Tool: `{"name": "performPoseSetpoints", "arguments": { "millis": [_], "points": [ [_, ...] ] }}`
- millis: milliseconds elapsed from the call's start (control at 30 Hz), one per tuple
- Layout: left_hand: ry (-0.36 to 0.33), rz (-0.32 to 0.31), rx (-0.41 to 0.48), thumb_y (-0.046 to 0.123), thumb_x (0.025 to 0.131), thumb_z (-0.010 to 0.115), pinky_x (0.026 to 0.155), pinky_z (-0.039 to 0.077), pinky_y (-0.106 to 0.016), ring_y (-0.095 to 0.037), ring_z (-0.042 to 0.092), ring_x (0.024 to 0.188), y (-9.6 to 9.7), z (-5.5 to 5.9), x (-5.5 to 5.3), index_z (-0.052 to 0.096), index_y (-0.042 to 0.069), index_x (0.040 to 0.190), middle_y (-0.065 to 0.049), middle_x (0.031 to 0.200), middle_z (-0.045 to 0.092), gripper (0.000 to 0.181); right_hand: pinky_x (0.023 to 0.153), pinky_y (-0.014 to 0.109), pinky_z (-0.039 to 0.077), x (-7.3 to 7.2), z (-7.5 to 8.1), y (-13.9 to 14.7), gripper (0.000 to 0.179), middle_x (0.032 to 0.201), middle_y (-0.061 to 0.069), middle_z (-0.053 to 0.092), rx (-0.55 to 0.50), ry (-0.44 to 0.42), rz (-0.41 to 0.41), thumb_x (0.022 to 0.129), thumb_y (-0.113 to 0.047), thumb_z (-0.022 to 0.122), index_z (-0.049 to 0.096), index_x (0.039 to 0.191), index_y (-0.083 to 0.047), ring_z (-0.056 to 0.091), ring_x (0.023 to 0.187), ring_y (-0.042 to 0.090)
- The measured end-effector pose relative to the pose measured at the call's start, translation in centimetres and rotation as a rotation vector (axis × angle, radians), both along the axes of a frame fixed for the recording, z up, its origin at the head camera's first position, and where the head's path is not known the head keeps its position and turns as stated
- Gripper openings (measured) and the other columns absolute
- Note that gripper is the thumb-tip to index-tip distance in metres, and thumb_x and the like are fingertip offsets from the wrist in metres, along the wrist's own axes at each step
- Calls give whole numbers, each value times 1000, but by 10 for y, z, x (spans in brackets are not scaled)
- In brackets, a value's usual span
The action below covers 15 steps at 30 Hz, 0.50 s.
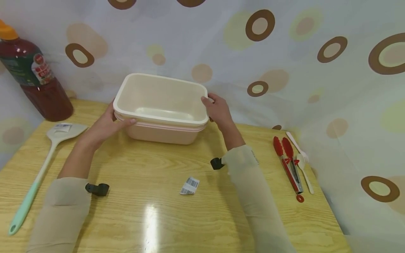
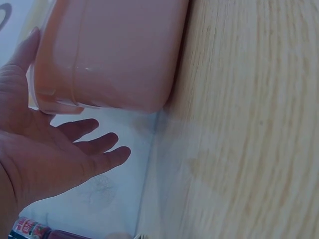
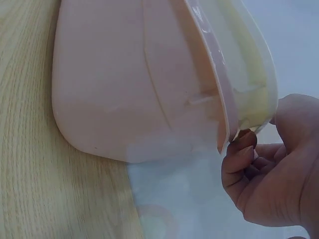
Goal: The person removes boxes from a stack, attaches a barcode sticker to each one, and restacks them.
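Observation:
A cream rectangular plastic bin (image 1: pixel 161 92) sits nested in a pink bin (image 1: pixel 158 133) on the table, close to the back wall. My right hand (image 1: pixel 218 109) pinches the cream bin's rim at its right end. In the right wrist view, a gap shows between the cream rim (image 3: pixel 269 69) and the pink rim (image 3: pixel 219 79). At the left end, my left hand (image 1: pixel 105 126) holds the pink bin's rim, the thumb along the front edge. Its other fingers spread out loosely beside the pink wall (image 2: pixel 124 55) in the left wrist view; the index fingertip is hidden.
A dark red bottle (image 1: pixel 47 84) with an orange cap stands at the back left, near a white spatula (image 1: pixel 47 158) with a green handle. Red-tipped tongs (image 1: pixel 289 165), a pink fork (image 1: pixel 297 147) and a pale spoon (image 1: pixel 304 172) lie right. A barcode label (image 1: pixel 190 186) lies in front.

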<state>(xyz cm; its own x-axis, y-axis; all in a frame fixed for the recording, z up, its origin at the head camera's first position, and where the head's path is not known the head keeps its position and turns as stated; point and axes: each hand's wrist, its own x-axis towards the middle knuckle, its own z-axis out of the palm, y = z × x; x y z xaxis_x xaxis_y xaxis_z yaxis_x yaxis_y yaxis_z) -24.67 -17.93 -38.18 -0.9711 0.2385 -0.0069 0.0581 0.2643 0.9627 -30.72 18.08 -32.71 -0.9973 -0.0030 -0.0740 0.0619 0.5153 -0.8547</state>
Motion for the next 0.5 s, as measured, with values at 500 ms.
{"name": "performPoseSetpoints", "arguments": {
  "millis": [500],
  "points": [
    [-10, 2, 5, 37, 94, 72, 126, 8, -58, -23, 5, 158, 1, -1, 4, -6, 48, 159, 3, 172, 2, 102, 47, 28, 42, -2, 8, -13, 51, 113, 18, 71, 251, 25, -1, 107, -29, 46, 39, 157, -17, 42, 45, 13]
  ]
}}
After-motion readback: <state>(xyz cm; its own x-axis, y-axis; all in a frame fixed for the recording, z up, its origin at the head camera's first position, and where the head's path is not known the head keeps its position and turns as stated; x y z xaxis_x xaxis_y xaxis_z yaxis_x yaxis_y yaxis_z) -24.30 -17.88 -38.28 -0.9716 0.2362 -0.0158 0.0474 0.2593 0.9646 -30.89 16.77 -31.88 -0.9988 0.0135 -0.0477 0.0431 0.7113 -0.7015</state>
